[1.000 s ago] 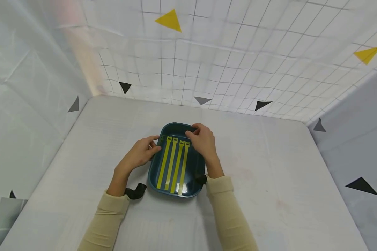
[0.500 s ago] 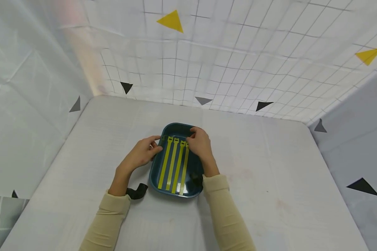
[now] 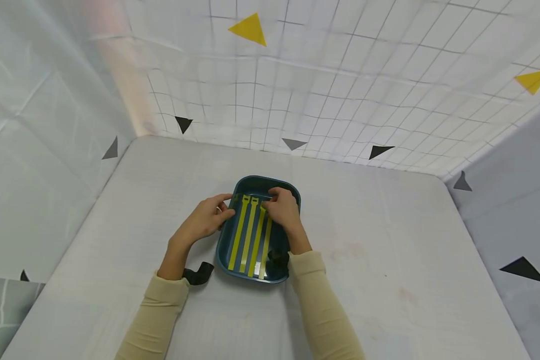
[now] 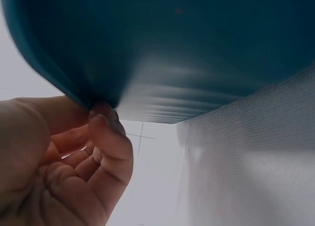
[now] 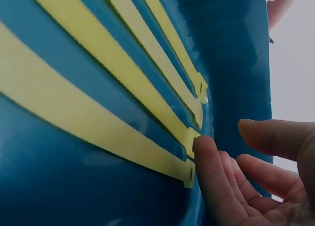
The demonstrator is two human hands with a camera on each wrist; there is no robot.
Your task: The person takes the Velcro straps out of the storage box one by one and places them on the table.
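A dark teal tray (image 3: 256, 184) sits on the white-covered table. Several yellow-green straps (image 3: 237, 235), each with a slotted head at the far end, lie side by side lengthwise in it. My left hand (image 3: 202, 220) pinches the tray's left rim between thumb and fingers, as the left wrist view shows. Inside the tray, over the strap heads on the right, is my right hand (image 3: 284, 210). In the right wrist view one fingertip (image 5: 204, 145) meets or nearly meets a strap head (image 5: 191, 142), while the thumb stands apart with nothing pinched.
A black camera mount (image 3: 200, 274) sticks out from the left wrist, and another (image 3: 278, 257) hangs over the tray's near right part. The pale table (image 3: 387, 240) extends around the tray, with a white gridded sheet (image 3: 333, 100) behind it.
My right hand has moved from the tray's far right rim leftward and nearer, over the right-hand strap heads. The left hand keeps its hold on the rim, and the straps look unmoved.
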